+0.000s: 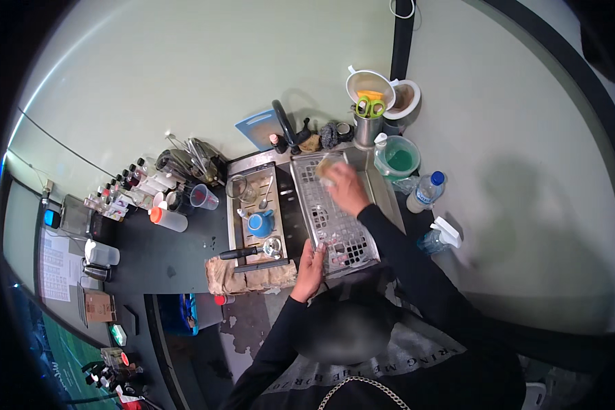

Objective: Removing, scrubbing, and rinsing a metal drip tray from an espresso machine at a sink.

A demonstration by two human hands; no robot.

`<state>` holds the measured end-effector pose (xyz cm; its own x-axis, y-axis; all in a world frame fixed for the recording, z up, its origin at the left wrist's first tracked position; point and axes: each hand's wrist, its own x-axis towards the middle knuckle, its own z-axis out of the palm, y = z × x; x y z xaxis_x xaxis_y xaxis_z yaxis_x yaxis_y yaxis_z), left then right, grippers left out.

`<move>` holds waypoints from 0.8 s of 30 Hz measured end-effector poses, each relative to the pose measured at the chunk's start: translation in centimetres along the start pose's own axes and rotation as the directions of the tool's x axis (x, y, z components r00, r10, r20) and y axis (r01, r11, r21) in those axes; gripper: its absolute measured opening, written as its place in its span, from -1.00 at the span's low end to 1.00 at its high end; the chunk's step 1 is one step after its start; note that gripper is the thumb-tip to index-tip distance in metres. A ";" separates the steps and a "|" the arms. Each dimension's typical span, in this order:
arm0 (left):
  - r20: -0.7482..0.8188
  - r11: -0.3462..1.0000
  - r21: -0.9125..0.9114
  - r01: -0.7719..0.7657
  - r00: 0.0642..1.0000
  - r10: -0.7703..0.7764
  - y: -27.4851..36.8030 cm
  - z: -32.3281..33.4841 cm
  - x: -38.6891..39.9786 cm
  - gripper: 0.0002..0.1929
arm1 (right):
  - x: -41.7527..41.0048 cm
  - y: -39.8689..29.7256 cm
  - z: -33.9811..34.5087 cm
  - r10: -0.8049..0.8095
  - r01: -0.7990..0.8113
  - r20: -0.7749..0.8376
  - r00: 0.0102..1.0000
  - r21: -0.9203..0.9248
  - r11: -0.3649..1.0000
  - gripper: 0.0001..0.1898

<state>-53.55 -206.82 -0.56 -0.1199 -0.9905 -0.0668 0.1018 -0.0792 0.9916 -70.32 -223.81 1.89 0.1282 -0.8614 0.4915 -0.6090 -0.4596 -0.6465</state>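
A perforated metal drip grate (333,230), wet and sudsy, lies tilted over the sink (384,189). My left hand (311,267) holds its near left edge, thumb on top. Near the far end, my right hand (344,185) presses a yellowish sponge (325,166) against the grate; motion blurs its fingers. Left of the grate stands a drying tray (230,225) with an upturned blue cup (260,224), a glass (240,188), a spoon (267,193) and a portafilter (246,252).
A black faucet (284,123) rises behind the sink. To the right are a tub of green liquid (401,156), a capped plastic bottle (425,192) and a spray bottle (438,237). A brown cloth (225,277) lies before the tray; several syrup bottles (133,179) stand left.
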 end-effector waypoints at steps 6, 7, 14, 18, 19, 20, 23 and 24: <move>-0.004 0.974 -0.213 0.080 0.997 -0.083 1.6 -1.7 -0.4 -0.72 | -4.3 -0.7 -1.5 -0.080 0.060 0.187 0.979 0.115 0.992 -0.55; 0.024 0.997 -0.050 0.061 0.998 -0.060 2.2 -1.4 -0.8 -0.72 | -4.1 0.1 -1.5 0.058 -0.064 0.109 0.992 0.049 0.997 -0.55; 0.046 0.992 0.124 0.021 0.999 -0.027 3.5 -2.0 -0.3 -0.79 | -0.2 -3.9 -0.3 -0.315 0.284 0.129 0.940 0.217 0.934 -0.56; 0.072 0.991 0.132 -0.006 0.997 -0.003 3.1 -4.8 1.2 -0.75 | -3.0 -3.8 -2.1 -0.357 0.293 0.258 0.898 0.255 0.922 -0.58; 0.104 0.991 0.134 0.018 0.994 -0.032 3.5 -4.6 1.4 -0.76 | -3.5 -2.5 -2.5 -0.190 0.146 0.246 0.951 0.186 0.972 -0.59; 0.136 0.990 0.138 0.042 0.989 -0.061 3.6 -4.6 1.8 -0.76 | -3.8 -1.5 -2.4 -0.017 -0.009 0.220 0.975 0.120 0.993 -0.60; 0.255 0.989 0.123 0.084 0.960 -0.114 2.6 -5.2 2.5 -0.76 | -1.2 0.1 0.2 0.087 -0.085 -0.069 0.994 0.042 0.996 -0.61; 0.236 0.992 0.082 0.097 0.965 -0.114 2.1 -5.3 2.8 -0.78 | -0.2 -0.8 1.2 -0.023 0.029 -0.098 0.995 0.058 0.998 -0.58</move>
<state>-48.42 -210.36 0.77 -0.3605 -0.9204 -0.1514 0.0079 -0.1653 0.9862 -68.89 -223.51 1.62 0.0652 -0.8253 0.5609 -0.5584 -0.4960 -0.6650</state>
